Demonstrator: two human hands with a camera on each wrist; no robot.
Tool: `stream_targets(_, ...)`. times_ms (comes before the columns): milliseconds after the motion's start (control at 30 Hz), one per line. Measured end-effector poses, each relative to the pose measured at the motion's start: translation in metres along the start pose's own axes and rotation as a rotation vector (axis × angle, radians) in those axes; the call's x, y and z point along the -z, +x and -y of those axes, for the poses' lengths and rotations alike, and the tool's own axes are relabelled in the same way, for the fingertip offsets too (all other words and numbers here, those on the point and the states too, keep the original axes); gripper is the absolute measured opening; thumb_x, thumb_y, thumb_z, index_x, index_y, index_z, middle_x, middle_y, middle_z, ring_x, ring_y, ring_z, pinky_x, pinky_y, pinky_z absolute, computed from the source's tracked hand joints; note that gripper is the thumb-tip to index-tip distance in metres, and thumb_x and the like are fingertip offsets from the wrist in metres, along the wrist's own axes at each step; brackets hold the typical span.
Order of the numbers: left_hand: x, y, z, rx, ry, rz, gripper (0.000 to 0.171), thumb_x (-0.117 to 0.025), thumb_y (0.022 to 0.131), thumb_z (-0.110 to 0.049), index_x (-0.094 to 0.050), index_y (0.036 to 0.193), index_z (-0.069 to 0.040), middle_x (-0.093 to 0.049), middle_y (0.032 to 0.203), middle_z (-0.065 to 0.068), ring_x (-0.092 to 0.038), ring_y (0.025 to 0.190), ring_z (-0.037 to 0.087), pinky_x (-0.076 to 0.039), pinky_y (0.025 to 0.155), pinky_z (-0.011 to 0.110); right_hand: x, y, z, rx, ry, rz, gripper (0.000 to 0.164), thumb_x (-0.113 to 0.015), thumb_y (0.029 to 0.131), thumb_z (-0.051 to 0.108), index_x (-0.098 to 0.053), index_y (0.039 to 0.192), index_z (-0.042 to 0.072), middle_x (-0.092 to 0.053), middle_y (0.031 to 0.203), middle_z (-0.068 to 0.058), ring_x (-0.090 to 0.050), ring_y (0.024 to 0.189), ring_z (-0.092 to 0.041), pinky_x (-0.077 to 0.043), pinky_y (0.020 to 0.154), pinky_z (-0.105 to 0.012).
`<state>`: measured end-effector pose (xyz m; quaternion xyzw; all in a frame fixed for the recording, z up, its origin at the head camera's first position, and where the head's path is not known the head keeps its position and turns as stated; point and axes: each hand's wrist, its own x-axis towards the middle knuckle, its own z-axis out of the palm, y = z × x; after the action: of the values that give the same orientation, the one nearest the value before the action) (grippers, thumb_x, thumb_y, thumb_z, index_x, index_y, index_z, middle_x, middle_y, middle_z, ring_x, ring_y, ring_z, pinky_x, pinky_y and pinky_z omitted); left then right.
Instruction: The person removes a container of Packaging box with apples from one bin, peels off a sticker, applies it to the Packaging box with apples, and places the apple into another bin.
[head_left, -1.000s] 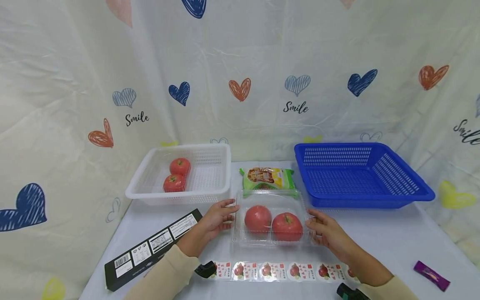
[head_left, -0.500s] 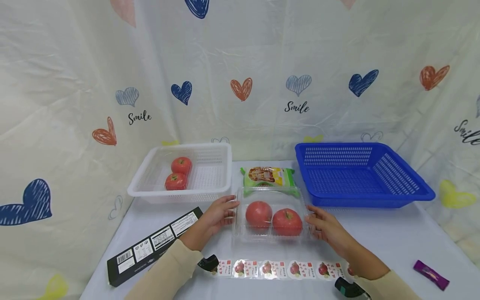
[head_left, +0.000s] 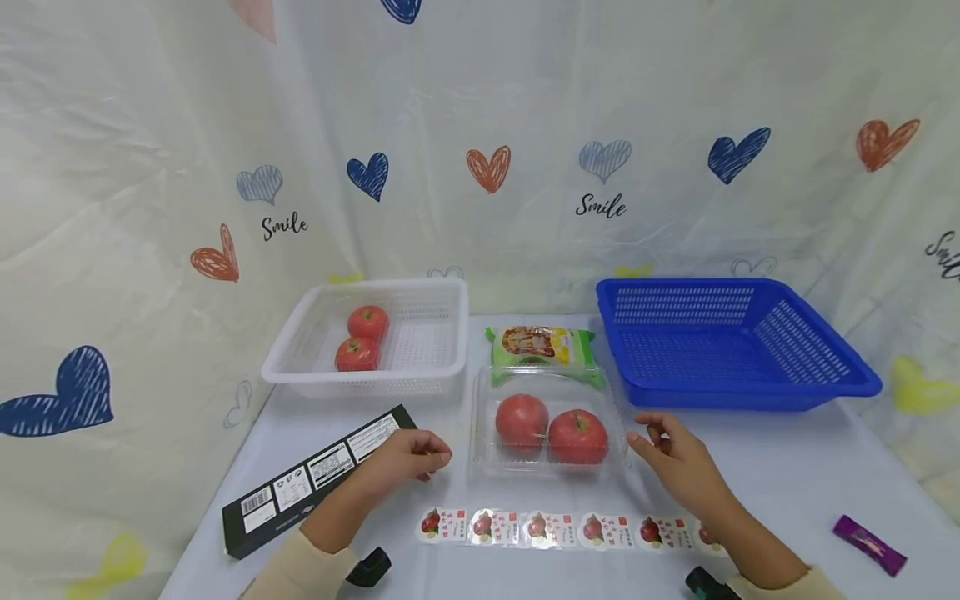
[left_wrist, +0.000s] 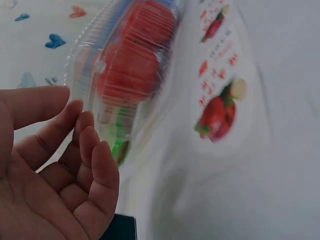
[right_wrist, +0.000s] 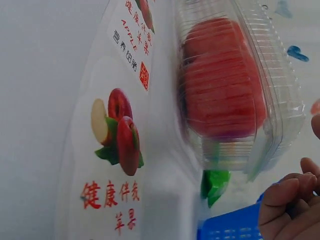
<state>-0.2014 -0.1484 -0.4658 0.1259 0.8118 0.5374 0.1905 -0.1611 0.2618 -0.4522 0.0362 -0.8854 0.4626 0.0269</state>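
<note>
A clear plastic clamshell box [head_left: 489,457] sits closed in the middle of the table with two red apples [head_left: 577,436] inside. Left of it, my left hand [head_left: 401,462] hovers with loosely bent fingers and a gap to the box. On the other side my right hand [head_left: 678,458] is lifted just off the box's right edge, fingers relaxed and nothing in them. In the left wrist view the left hand [left_wrist: 60,165] is bare, palm in sight. A strip of round apple stickers [head_left: 557,531] lies in front of the box.
At the back left a white basket [head_left: 442,367] holds a clear box with two red apples [head_left: 358,354]. A blue basket [head_left: 742,392] stands back right. Between them lies a green food packet [head_left: 551,343]. A long black carton [head_left: 285,517] lies left, a purple wrapped bar [head_left: 870,544] right.
Both hands have come away from the sides of the apple box. The left hand has drawn back to the left and nearer; the right hand has shifted slightly right.
</note>
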Motion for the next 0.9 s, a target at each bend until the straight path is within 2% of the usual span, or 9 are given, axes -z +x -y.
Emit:
stream_targets(133, -0.002, -0.021, 0.004, -0.050, 0.342, 0.012, 0.009, -0.077, 0.084, -0.025, -0.071, 0.083, -0.018, -0.061, 0.073, -0.006, -0.053, 0.067, 0.012, -0.045, 0.056, 0.027, -0.002, -0.005, 0.015, 0.118, -0.168, -0.074, 0.039, -0.061, 0.097, 0.037, -0.055, 0.117, 0.004, -0.044, 0.080, -0.004, -0.043, 0.068, -0.016, -0.037, 0.053, -0.027)
stream_targets(200, -0.005, -0.027, 0.006, -0.077, 0.452, 0.023, 0.012, -0.080, 0.079, -0.025, -0.071, 0.084, -0.019, -0.059, 0.072, -0.010, -0.051, 0.065, 0.011, -0.043, 0.055, 0.027, -0.006, -0.007, 0.021, 0.182, -0.227, -0.095, 0.032, -0.064, 0.095, 0.032, -0.057, 0.113, 0.006, -0.043, 0.077, -0.003, -0.043, 0.068, -0.016, -0.037, 0.054, -0.026)
stream_targets(267, -0.009, -0.032, 0.010, -0.085, 0.523, 0.025, 0.021, -0.083, 0.074, -0.027, -0.071, 0.089, -0.018, -0.058, 0.076, -0.011, -0.051, 0.068, 0.010, -0.044, 0.058, 0.026, -0.011, -0.008, 0.025, 0.256, -0.281, -0.121, 0.027, -0.068, 0.093, 0.024, -0.058, 0.111, 0.008, -0.042, 0.077, -0.001, -0.041, 0.067, -0.013, -0.036, 0.054, -0.025)
stream_targets(367, -0.014, -0.039, 0.017, -0.088, 0.580, 0.016, 0.038, -0.088, 0.067, -0.028, -0.072, 0.098, -0.014, -0.056, 0.085, -0.011, -0.049, 0.075, 0.010, -0.044, 0.065, 0.027, -0.018, -0.008, 0.027, 0.361, -0.334, -0.160, 0.026, -0.073, 0.087, 0.014, -0.058, 0.109, 0.009, -0.041, 0.077, 0.000, -0.039, 0.065, -0.009, -0.035, 0.052, -0.023)
stream_targets(467, -0.018, -0.043, 0.022, -0.050, 0.616, 0.011, 0.045, -0.090, 0.064, -0.028, -0.070, 0.103, -0.016, -0.052, 0.092, -0.011, -0.048, 0.080, 0.010, -0.045, 0.070, 0.029, -0.022, -0.006, 0.025, 0.435, -0.359, -0.185, 0.028, -0.075, 0.085, 0.011, -0.059, 0.108, 0.010, -0.040, 0.078, 0.004, -0.037, 0.065, -0.007, -0.034, 0.052, -0.021)
stream_targets(600, -0.022, -0.045, 0.024, -0.003, 0.662, 0.017, 0.040, -0.090, 0.064, -0.026, -0.067, 0.097, -0.020, -0.048, 0.095, -0.010, -0.047, 0.079, 0.009, -0.045, 0.070, 0.030, -0.026, -0.005, 0.019, 0.487, -0.376, -0.201, 0.026, -0.077, 0.083, 0.012, -0.064, 0.105, 0.012, -0.044, 0.082, 0.008, -0.042, 0.069, -0.008, -0.039, 0.053, -0.021)
stream_targets(733, -0.023, -0.046, 0.021, 0.017, 0.702, 0.036, 0.038, -0.089, 0.066, -0.026, -0.061, 0.092, -0.021, -0.047, 0.093, -0.009, -0.047, 0.074, 0.010, -0.043, 0.065, 0.029, -0.029, -0.005, 0.017, 0.537, -0.395, -0.214, 0.020, -0.079, 0.081, 0.013, -0.068, 0.097, 0.016, -0.052, 0.087, 0.012, -0.050, 0.078, -0.009, -0.048, 0.061, -0.025)
stream_targets(900, -0.012, -0.043, 0.013, 0.013, 0.618, 0.126, 0.035, -0.085, 0.073, -0.028, -0.058, 0.093, -0.023, -0.052, 0.078, -0.008, -0.048, 0.070, 0.010, -0.041, 0.060, 0.029, -0.033, -0.002, 0.023, 0.659, -0.411, -0.233, 0.023, -0.082, 0.075, 0.015, -0.066, 0.091, 0.018, -0.056, 0.089, 0.012, -0.050, 0.085, -0.009, -0.050, 0.070, -0.026)
